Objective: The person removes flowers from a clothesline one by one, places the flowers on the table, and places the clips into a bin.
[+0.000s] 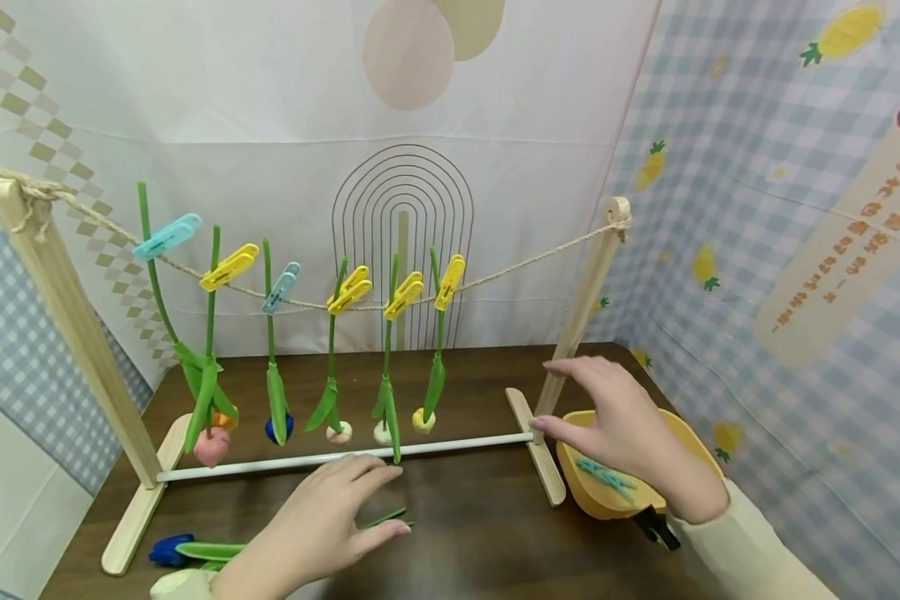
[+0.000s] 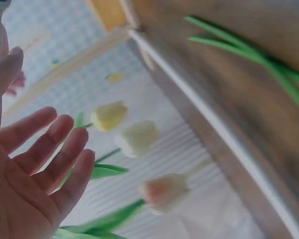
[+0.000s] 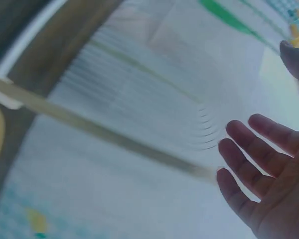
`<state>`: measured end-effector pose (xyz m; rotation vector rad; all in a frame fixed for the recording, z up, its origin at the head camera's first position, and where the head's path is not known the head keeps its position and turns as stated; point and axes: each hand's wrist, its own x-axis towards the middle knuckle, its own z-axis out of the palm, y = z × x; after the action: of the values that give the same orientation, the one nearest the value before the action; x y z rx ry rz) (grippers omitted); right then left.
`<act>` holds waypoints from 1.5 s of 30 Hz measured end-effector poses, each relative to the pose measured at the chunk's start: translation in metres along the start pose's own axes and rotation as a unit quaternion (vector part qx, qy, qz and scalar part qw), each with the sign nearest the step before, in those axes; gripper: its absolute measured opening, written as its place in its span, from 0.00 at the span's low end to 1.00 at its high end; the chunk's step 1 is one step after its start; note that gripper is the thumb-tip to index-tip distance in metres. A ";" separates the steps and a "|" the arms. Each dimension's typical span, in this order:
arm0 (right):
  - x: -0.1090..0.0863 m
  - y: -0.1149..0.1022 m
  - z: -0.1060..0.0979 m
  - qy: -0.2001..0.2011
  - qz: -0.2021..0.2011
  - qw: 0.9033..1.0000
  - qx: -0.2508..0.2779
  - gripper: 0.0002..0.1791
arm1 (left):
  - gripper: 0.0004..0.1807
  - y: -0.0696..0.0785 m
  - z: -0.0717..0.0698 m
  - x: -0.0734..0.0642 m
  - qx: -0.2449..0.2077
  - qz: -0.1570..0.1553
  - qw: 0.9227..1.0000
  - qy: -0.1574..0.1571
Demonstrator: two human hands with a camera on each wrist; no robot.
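Observation:
Several artificial tulips hang upside down from a twine line (image 1: 540, 257), held by blue and yellow clothespins (image 1: 228, 267). Among them are a pink tulip (image 1: 212, 447), a blue tulip (image 1: 278, 427) and a yellow tulip (image 1: 423, 420). My left hand (image 1: 322, 521) hovers low in front of the line with fingers spread, holding nothing. Beneath and beside it, another blue tulip (image 1: 171, 549) and green stems (image 2: 239, 47) lie on the table. My right hand (image 1: 615, 417) is raised by the right post, above the yellow basket (image 1: 592, 500); its fingers are apart and hold nothing.
Two wooden posts (image 1: 75, 325) on flat feet carry the twine, joined low down by a white rod (image 1: 465, 447). Teal clothespins (image 1: 606, 477) lie in the basket, with a black piece (image 1: 656, 527) at its near edge. A printed cloth (image 1: 270, 100) hangs behind the brown table (image 1: 465, 533).

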<state>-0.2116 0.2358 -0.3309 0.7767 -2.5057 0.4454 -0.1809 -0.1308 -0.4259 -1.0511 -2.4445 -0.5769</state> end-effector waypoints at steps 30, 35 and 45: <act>0.134 -0.068 -0.033 0.141 -0.170 0.974 -0.047 0.38 | 0.49 0.038 -0.021 0.102 -0.199 -0.101 0.972 0.078; 0.143 -0.070 -0.029 0.121 -0.164 0.974 -0.096 0.38 | 0.49 0.043 -0.023 0.113 -0.213 -0.111 0.967 0.090; 0.145 -0.074 -0.020 0.077 -0.138 0.976 -0.149 0.21 | 0.39 0.045 -0.023 0.121 -0.244 -0.122 0.955 0.118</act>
<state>-0.2657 0.1220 -0.2251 0.9115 -2.2077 0.0296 -0.2183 -0.0447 -0.3347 -0.7875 -2.2822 -1.3596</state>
